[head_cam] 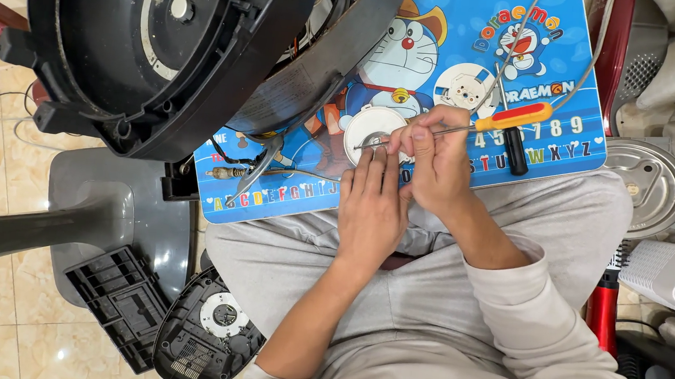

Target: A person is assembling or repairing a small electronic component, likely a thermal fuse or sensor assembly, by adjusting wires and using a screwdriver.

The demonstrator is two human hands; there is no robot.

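Note:
My right hand grips the metal shaft of a screwdriver with a yellow and red handle, its tip resting on a white round disc part. My left hand lies flat, fingertips pressing the near edge of that disc. Both hands work over a blue cartoon lap board resting on my knees. A second white round part sits farther back on the board.
A large black appliance shell lies upside down at the left, overlapping the board. A black-handled tool and pliers lie on the board. Black plastic covers sit on the floor; a metal lid is at the right.

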